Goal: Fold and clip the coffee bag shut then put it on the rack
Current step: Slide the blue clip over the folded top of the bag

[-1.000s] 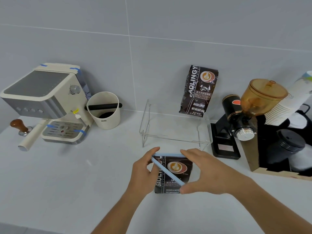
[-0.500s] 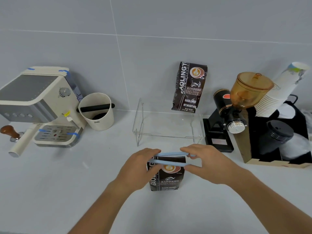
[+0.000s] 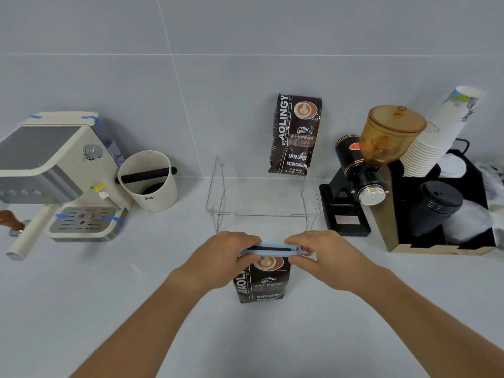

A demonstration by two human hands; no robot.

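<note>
The coffee bag (image 3: 260,282) stands upright on the white worktop (image 3: 109,309) just in front of me, its folded top caught in a pale blue clip (image 3: 270,249) that lies level across it. My left hand (image 3: 218,261) has its fingers (image 3: 246,257) pinched on the clip's left end; my right hand (image 3: 324,259) has its fingers closed on the right end, where the catch seems to be, though my knuckles hide whether it has snapped home.

The bag is dark glossy film, creased and soft at the fold, so I expect it to be slick and to buckle if squeezed mid-body. It looks well filled and probably fairly heavy for its size, with a flat base that stands on its own. I would take it by the two side walls below the clip, not by the thin plastic clip, which might slide off the fold.

The rack (image 3: 261,211) at twelve o'clock is clear acrylic on thin wire legs, hard and smooth. A second bag (image 3: 296,135) leans on the tiled wall at its one o'clock corner.
</note>
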